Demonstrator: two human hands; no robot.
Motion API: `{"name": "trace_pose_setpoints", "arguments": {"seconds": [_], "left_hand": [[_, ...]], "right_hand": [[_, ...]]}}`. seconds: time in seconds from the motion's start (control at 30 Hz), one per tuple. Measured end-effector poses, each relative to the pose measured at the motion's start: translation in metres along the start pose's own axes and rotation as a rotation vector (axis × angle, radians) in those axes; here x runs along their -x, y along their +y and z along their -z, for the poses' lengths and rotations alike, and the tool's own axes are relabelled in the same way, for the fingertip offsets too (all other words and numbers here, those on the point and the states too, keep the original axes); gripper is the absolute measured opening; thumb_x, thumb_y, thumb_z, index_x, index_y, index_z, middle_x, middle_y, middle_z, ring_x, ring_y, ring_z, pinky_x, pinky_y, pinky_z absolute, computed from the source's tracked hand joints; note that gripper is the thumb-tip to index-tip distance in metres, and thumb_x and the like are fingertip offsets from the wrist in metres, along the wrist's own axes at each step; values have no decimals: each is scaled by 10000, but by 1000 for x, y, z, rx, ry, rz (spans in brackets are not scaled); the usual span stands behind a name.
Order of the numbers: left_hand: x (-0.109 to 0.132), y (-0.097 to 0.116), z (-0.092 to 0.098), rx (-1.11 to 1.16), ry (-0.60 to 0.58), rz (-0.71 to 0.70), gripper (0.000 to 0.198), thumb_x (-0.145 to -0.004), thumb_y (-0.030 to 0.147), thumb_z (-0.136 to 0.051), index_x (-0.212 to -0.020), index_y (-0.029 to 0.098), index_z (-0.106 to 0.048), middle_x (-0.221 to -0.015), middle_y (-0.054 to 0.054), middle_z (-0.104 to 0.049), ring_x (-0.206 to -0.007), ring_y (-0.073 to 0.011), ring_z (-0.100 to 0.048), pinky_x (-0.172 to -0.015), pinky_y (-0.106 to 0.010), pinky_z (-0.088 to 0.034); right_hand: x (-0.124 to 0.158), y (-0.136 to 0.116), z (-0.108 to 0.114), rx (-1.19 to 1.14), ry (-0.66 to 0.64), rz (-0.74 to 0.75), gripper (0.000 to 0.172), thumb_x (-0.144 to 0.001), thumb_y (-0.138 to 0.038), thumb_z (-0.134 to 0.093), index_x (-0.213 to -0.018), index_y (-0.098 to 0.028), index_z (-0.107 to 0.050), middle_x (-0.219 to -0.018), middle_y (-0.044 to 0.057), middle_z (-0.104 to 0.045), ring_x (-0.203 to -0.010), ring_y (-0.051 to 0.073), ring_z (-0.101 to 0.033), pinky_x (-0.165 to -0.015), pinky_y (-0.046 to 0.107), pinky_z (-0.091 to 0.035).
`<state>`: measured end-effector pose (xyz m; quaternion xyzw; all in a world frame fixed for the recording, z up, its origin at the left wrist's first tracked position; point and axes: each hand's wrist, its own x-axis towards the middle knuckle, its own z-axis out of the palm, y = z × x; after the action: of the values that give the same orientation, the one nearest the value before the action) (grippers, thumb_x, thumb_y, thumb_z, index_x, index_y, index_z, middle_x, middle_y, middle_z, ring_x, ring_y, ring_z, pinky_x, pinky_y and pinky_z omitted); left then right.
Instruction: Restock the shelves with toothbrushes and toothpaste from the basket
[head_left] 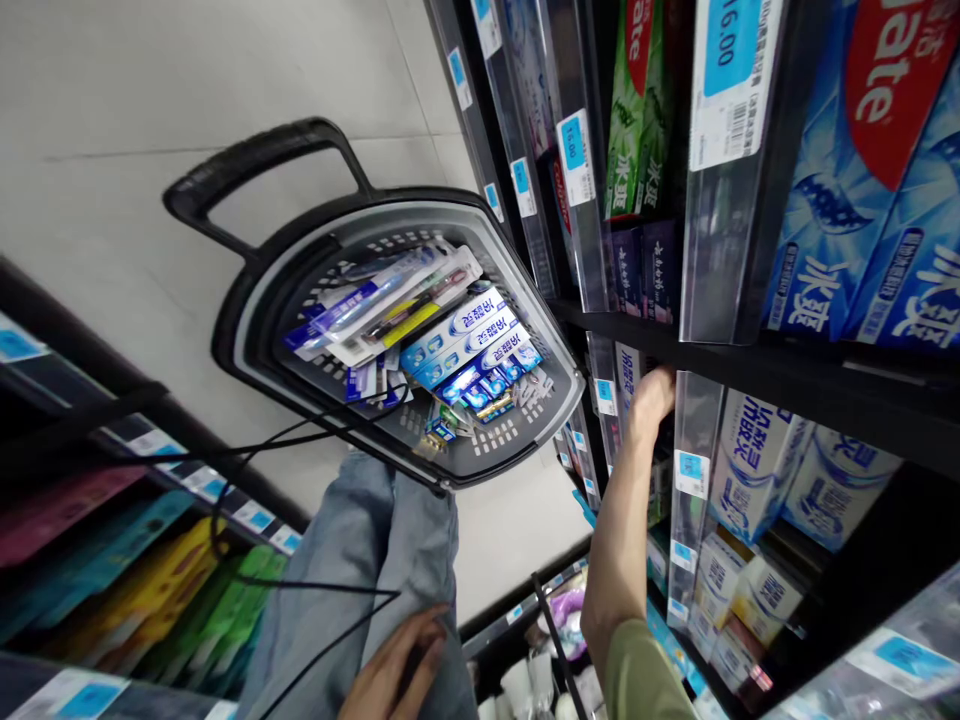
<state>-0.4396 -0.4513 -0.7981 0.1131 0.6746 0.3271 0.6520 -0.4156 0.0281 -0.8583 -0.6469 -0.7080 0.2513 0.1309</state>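
My right hand (656,395) reaches into a shelf of toothpaste boxes, beside a white and blue box (628,368). Its fingers are hidden behind the shelf edge, so any hold cannot be seen. Low in the view, my left hand (401,660) rests on the leg of blue jeans (337,560), fingers loosely apart and nothing in them. Between the shelves stands a grey and black shopping basket (551,405) with its handle (251,150) raised. Inside lie blue and white toothpaste boxes (469,335), packaged toothbrushes (409,305) and several small packets.
Large Colgate boxes (847,200) fill the upper right shelf, with more toothpaste boxes (750,465) below. At left, a shelf holds colourful packs (150,590). Black cables (315,583) cross the lower left. Pale floor tiles (97,110) show behind the basket.
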Motion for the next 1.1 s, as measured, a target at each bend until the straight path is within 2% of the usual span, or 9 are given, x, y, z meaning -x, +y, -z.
{"name": "trace_pose_setpoints", "arguments": {"seconds": [0.13, 0.3, 0.53, 0.63, 0.73, 0.83, 0.9, 1.0, 1.1], "left_hand": [[2, -4, -1, -20, -33, 26, 383, -984, 425, -572, -1296, 251, -710, -1309, -50, -758, -1170, -245, -742, -1041, -339, -568], [3, -4, 0, -23, -39, 26, 384, -985, 434, -571, -1302, 267, -708, -1314, -42, -757, -1186, -246, -734, -1052, -350, -564], [5, -8, 1, -7, -44, 37, 411, -988, 447, -560, -1325, 255, -697, -1320, -59, -752, -1220, -263, -715, -1073, -371, -555], [6, -13, -1, -1, -58, 38, 428, -987, 456, -559, -1341, 250, -687, -1347, -66, -737, -1241, -269, -703, -1095, -389, -535], [6, -17, -4, 9, -60, 40, 435, -976, 465, -577, -1332, 245, -694, -1346, -69, -736, -1217, -269, -717, -1083, -389, -541], [3, -15, -6, 20, -50, 36, 428, -970, 472, -579, -1304, 241, -710, -1316, -71, -752, -1188, -267, -733, -1063, -384, -554], [2, -11, -4, 29, -24, 33, 424, -967, 486, -570, -1272, 236, -726, -1280, -76, -769, -1151, -270, -751, -1037, -382, -574], [1, -5, -2, 33, 10, 40, 420, -958, 502, -567, -1233, 239, -744, -1248, -78, -783, -1118, -277, -764, -1009, -387, -591], [2, -3, -1, 58, 14, 52, 416, -953, 494, -575, -1250, 254, -738, -1260, -68, -779, -1132, -283, -758, -1011, -389, -590]], "right_hand": [[27, 6, -1, 2, 239, -30, 551, -1044, -496, -339, -1346, -130, -620, -1431, 167, -605, -1390, 291, -533, -1225, 499, -359], [32, 1, -4, -43, 180, 24, 557, -887, -520, -632, -1284, -130, -649, -1341, 150, -671, -1320, 299, -607, -1195, 497, -409], [16, 1, -11, 13, 226, -7, 460, -930, -504, -582, -1200, -142, -671, -1213, 162, -720, -1234, 319, -662, -1109, 529, -493], [38, -7, -14, 71, 355, 54, 485, -921, -493, -631, -1248, -136, -644, -1268, 188, -682, -1293, 346, -617, -1127, 561, -470], [82, -26, -23, 3, 461, 146, 412, -965, -432, -611, -1271, -157, -612, -1275, 188, -637, -1246, 318, -627, -1100, 564, -492], [112, -56, -40, -141, 212, 395, 220, -1021, -305, -538, -1192, -221, -649, -1149, 122, -656, -1140, 248, -657, -1030, 496, -551], [106, -79, -56, -196, 14, 518, 280, -1036, -280, -512, -1290, -242, -623, -1246, 123, -632, -1198, 232, -636, -1039, 468, -550], [60, -101, -84, -245, -83, 553, 512, -1072, -355, -422, -1574, -275, -361, -1528, 148, -432, -1286, 225, -594, -1037, 447, -554], [2, -104, -111, -297, -140, 527, 656, -1070, -472, -399, -1654, -302, -152, -1575, 155, -355, -1308, 232, -582, -1032, 442, -553]]}}
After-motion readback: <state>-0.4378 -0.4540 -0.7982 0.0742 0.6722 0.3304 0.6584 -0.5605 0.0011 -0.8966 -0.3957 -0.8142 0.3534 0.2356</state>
